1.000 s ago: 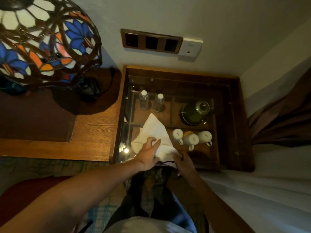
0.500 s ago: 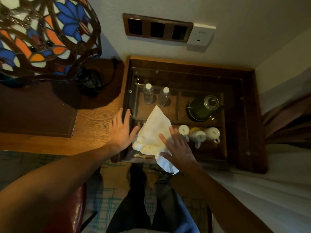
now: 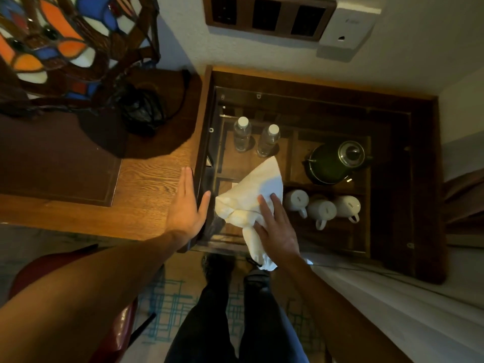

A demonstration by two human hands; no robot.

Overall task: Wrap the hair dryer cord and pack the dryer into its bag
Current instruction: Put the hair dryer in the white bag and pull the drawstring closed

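Note:
A white cloth bag lies on the glass top of a low wooden cabinet, its gathered end hanging over the front edge. The hair dryer and its cord are not visible; the bag bulges near the middle. My right hand rests flat on the bag's lower part, fingers spread. My left hand lies flat and open on the wooden desk at the cabinet's left edge, holding nothing.
Under the glass stand two water bottles, a green kettle and three white mugs. A stained-glass lamp fills the upper left. A red chair is at lower left, white bedding on the right, wall outlets above.
My left hand let go of the bag and moved left onto the desk edge. My right hand went from gripping the bag's end to lying flat on it.

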